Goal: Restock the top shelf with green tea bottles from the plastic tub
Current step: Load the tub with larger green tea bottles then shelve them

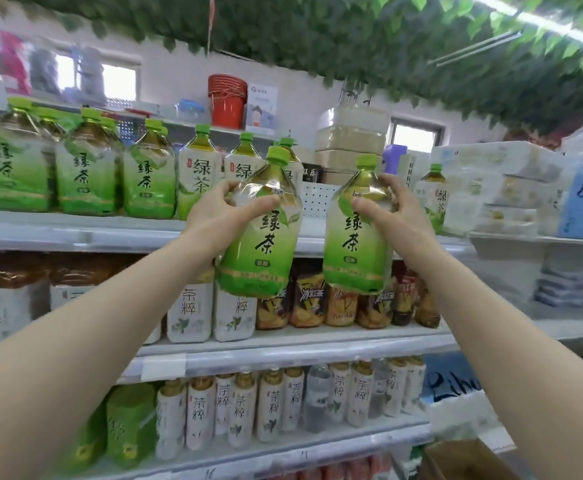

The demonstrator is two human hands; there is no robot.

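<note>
I hold two large green tea bottles up in front of the top shelf [75, 233]. My left hand [220, 216] grips the shoulder of the left green tea bottle [262, 237], which tilts slightly right. My right hand [392, 213] grips the shoulder of the right green tea bottle [354, 244], which hangs upright. Both have green caps and green-white labels. Several matching bottles [85, 174] stand in a row on the top shelf to the left. A gap with white perforated backing [317, 199] shows behind the held bottles. The plastic tub is not in view.
A lone green tea bottle [433, 192] stands right of the gap beside stacked tissue packs [501, 188]. Lower shelves hold white-labelled tea bottles [193, 310] and iced tea bottles [309, 299]. A cardboard box [463, 459] sits bottom right. Artificial leaves [317, 39] hang overhead.
</note>
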